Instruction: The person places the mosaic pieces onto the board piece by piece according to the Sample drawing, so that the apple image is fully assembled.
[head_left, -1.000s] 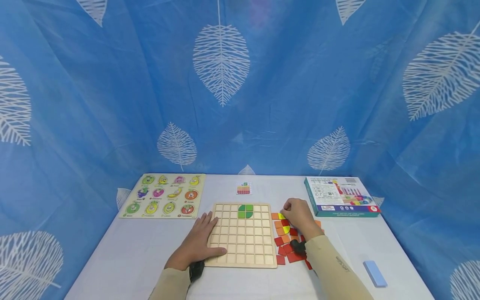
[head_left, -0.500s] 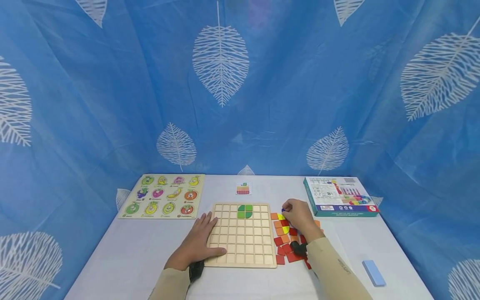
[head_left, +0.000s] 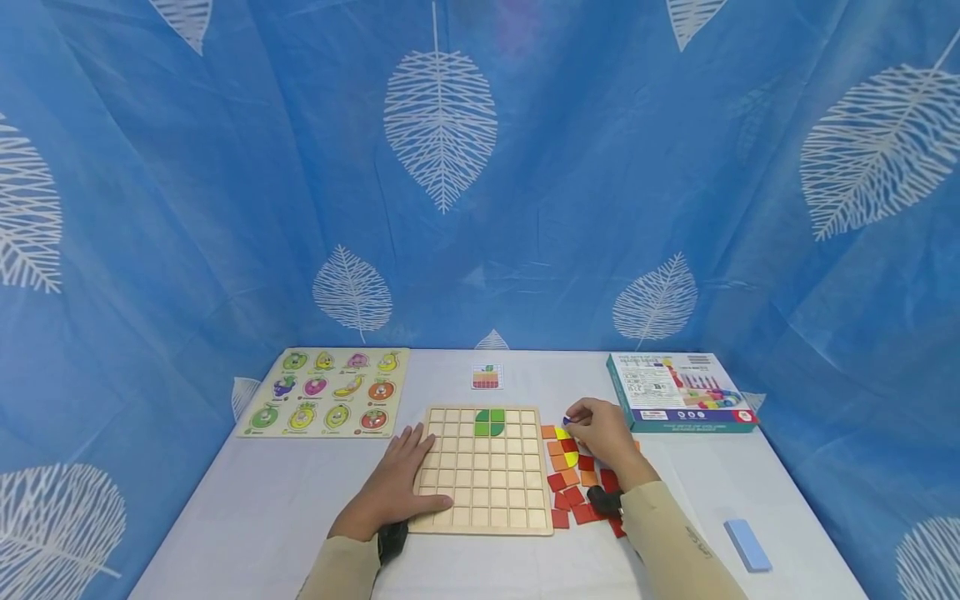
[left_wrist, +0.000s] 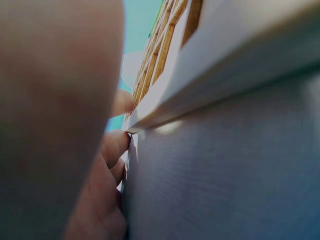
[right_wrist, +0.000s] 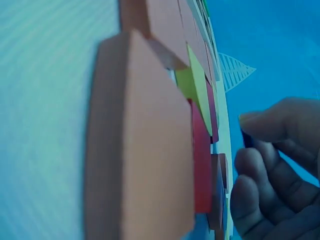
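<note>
A wooden grid board [head_left: 483,492] lies on the table with green tiles [head_left: 490,422] set in its top row. My left hand [head_left: 401,483] rests flat on the board's left edge, fingers straight; in the left wrist view its fingertips [left_wrist: 116,145] touch the board's rim [left_wrist: 210,75]. To the right of the board lies a pile of red, orange and yellow tiles [head_left: 573,487]. Over the pile's far end my right hand [head_left: 600,433] pinches a small dark blue piece [head_left: 567,419] between thumb and forefinger. The right wrist view shows that blue piece [right_wrist: 246,139] beside the stacked tiles [right_wrist: 150,150].
A small picture card [head_left: 486,377] lies behind the board. A fruit peg puzzle [head_left: 326,392] sits at the back left, a teal game box [head_left: 678,392] at the back right. A light blue block [head_left: 747,546] lies near the front right. Blue leaf-print cloth hangs all round.
My right hand has drawn slightly back and right over the tile pile, and a small blue piece now shows in its fingertips. The left hand has stayed put.
</note>
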